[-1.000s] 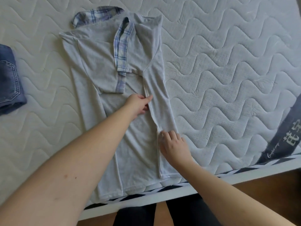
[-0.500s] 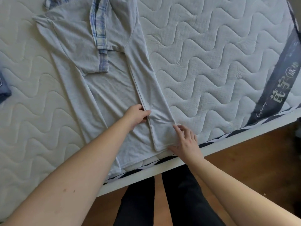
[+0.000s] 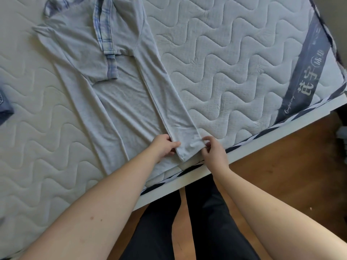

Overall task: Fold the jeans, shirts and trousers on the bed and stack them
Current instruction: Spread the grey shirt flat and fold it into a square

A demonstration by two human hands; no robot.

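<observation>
Pale grey shirt (image 3: 120, 102) with plaid-trimmed collar, flat on quilted bed (image 3: 234, 72), both sides folded inward.

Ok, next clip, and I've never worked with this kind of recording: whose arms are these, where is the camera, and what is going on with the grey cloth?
There is no machine here. The camera is worn on a person's head and looks down, so the two bare arms are the wearer's own, with dark-trousered legs standing on a wooden floor below. The quilted surface is a bare mattress. On it lies a grey shirt with plaid collar and placket, its right side already folded inward into a long strip. The left hand and the right hand pinch the two near corners of that strip at the hem. A piece of blue denim shows at the left edge.
</observation>
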